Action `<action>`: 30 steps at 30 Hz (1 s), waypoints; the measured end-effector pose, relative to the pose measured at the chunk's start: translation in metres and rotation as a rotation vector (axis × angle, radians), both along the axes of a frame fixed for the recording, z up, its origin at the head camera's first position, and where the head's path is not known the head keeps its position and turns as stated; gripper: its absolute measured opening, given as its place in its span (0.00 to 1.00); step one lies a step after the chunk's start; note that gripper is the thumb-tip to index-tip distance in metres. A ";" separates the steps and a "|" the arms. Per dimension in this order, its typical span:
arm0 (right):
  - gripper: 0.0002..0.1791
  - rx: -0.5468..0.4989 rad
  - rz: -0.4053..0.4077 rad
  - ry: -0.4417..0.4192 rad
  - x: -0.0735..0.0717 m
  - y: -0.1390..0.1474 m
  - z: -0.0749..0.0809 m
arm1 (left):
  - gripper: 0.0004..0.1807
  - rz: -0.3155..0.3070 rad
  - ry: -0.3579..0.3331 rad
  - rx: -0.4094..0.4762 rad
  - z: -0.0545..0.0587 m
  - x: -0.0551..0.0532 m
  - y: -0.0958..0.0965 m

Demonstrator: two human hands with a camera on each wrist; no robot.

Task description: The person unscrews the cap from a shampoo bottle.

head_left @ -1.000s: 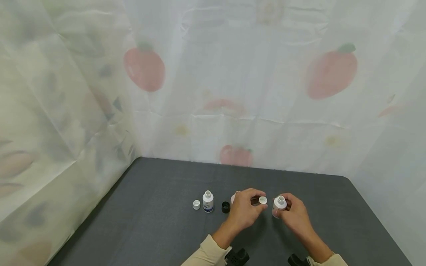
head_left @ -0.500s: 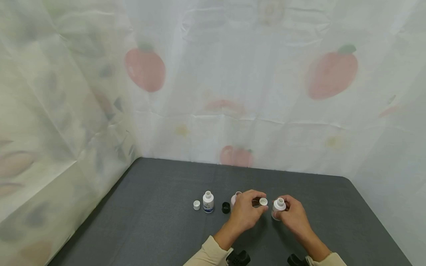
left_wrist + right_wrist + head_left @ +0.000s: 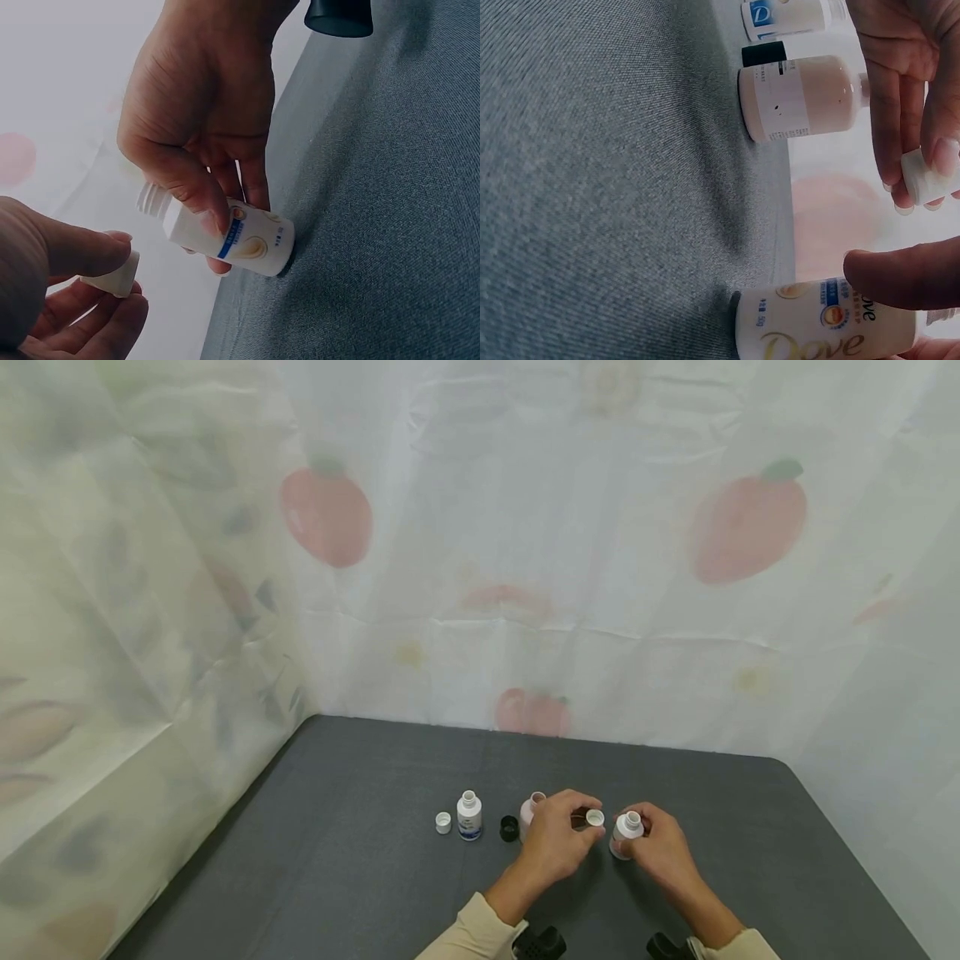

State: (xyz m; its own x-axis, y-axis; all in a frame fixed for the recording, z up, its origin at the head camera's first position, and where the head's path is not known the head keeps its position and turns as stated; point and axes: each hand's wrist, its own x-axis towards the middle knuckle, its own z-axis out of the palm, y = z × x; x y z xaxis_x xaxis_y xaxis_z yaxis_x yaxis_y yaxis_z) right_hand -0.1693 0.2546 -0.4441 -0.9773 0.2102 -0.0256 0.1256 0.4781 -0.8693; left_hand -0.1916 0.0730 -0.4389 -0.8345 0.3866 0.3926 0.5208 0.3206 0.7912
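Observation:
My left hand (image 3: pixel 556 837) pinches a white screw cap (image 3: pixel 595 817) between thumb and fingers, its hollow side showing in the head view. To its right, my right hand (image 3: pixel 664 845) grips a small white Dove bottle (image 3: pixel 627 832) round the body. That bottle has a bare threaded neck and tilts a little, its base right at the table in the left wrist view. Cap and bottle mouth are a short gap apart. Behind the left hand stands a pinkish bottle (image 3: pixel 821 97), uncapped and partly hidden in the head view.
Left of the hands, an uncapped white bottle (image 3: pixel 469 817) stands on the dark grey table (image 3: pixel 360 860). A white cap (image 3: pixel 443 822) lies beside it, and a black cap (image 3: pixel 509 828) lies near the pinkish bottle. A printed white curtain (image 3: pixel 525 568) hangs behind the table.
The Dove bottle in my right hand has lowered slightly and shifted a little left. My left hand with the cap has moved slightly down, so more of the pinkish bottle shows.

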 end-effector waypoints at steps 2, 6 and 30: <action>0.23 0.003 0.002 -0.008 -0.001 0.001 -0.001 | 0.14 -0.003 0.001 -0.005 0.000 0.000 0.000; 0.24 0.004 0.003 -0.011 -0.001 0.002 -0.003 | 0.14 -0.004 0.009 -0.009 0.000 0.000 0.001; 0.27 -0.024 0.043 0.014 0.003 0.006 -0.003 | 0.14 0.089 0.021 -0.079 -0.006 -0.001 0.008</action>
State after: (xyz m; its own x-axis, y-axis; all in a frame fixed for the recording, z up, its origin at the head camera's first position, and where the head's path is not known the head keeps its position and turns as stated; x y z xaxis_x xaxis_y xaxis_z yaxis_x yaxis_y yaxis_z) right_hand -0.1660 0.2602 -0.4474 -0.9857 0.1677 -0.0158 0.0928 0.4622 -0.8819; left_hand -0.1928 0.0814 -0.4450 -0.8588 0.3416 0.3817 0.5037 0.4276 0.7506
